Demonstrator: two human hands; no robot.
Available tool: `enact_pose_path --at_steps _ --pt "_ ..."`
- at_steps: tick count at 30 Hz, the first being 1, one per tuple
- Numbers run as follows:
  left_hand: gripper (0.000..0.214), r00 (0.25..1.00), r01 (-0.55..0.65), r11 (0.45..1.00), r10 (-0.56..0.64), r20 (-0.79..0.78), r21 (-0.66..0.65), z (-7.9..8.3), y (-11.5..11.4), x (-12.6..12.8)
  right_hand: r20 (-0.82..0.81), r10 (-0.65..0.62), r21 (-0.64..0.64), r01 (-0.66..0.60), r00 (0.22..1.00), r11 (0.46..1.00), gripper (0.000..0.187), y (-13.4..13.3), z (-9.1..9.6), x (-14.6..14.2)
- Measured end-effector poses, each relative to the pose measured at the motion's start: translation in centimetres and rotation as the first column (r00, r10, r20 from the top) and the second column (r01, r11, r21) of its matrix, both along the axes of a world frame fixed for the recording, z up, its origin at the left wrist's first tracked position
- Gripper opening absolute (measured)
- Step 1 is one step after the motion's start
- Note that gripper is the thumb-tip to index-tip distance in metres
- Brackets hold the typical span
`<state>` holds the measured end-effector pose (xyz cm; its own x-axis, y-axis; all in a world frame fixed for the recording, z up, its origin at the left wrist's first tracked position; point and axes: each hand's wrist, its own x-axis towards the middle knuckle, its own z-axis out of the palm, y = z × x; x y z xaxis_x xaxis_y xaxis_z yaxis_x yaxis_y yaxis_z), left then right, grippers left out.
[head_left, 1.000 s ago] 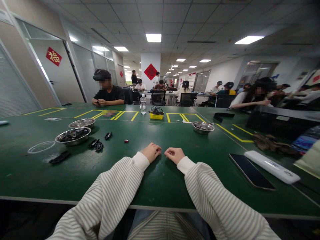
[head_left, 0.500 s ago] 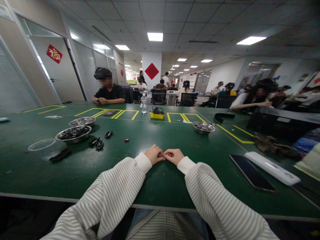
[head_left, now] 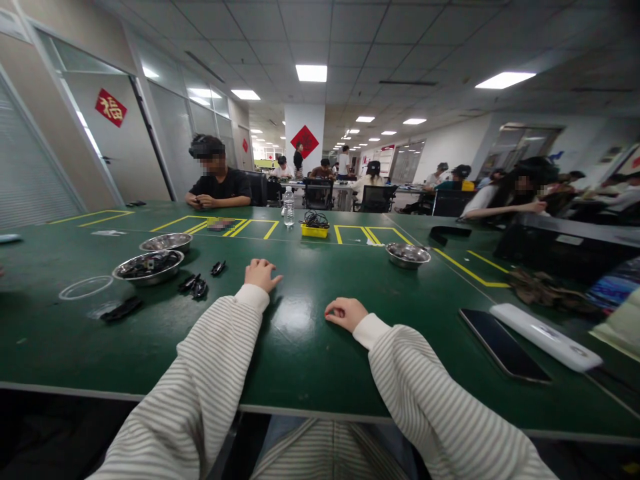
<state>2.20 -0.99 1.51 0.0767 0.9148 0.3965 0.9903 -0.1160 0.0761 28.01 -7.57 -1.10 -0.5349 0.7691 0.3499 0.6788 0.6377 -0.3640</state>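
My left hand (head_left: 260, 275) is over the green table, palm down, with thumb and fingers apart. It covers the spot where a small red-and-black part lay, so that part is hidden. To its left lie several black plastic pieces (head_left: 199, 288), including one single black piece (head_left: 219, 268) nearest the hand. My right hand (head_left: 346, 313) rests on the table in front of me, its thumb and index finger pinched together. A tiny reddish spot shows at those fingertips, too small to name.
At the left stand two metal bowls, the nearer bowl (head_left: 120, 274) holding black parts. A clear lid (head_left: 86, 288) lies beside it. A third metal bowl (head_left: 407, 264) stands right. Farther off are a yellow tray (head_left: 314, 232) and bottle (head_left: 289, 208). A phone (head_left: 503, 343) lies near a white power strip (head_left: 547, 337).
My left hand has parted from my right and moved forward and left, onto the small red-and-black part's spot. My right hand has stayed in place, still pinched.
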Motion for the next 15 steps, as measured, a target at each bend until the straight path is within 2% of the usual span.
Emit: enact_pose_path --at_steps 3,7,10,15 --pt "0.027 0.988 -0.153 0.984 0.152 -0.019 -0.089 -1.4 0.9 -2.3 0.015 -0.001 0.059 0.0 1.0 0.998 0.009 -0.1 0.1 0.0" --pt "0.03 0.988 -0.155 0.974 0.157 0.0 -0.167 -2.8 1.5 -3.0 0.017 -0.022 0.102 0.02 1.0 0.995 0.007 -0.1 0.2 0.0" --pt "0.031 0.987 -0.156 0.976 0.159 0.008 -0.155 -2.8 1.6 -2.8 0.021 -0.038 0.097 0.036 0.999 0.995 0.006 0.0 0.1 0.1" --pt "0.035 0.938 -0.344 0.933 0.345 -0.001 -0.104 -2.2 0.7 -2.5 0.019 -0.074 0.101 0.072 0.997 0.992 0.008 0.0 0.1 0.2"
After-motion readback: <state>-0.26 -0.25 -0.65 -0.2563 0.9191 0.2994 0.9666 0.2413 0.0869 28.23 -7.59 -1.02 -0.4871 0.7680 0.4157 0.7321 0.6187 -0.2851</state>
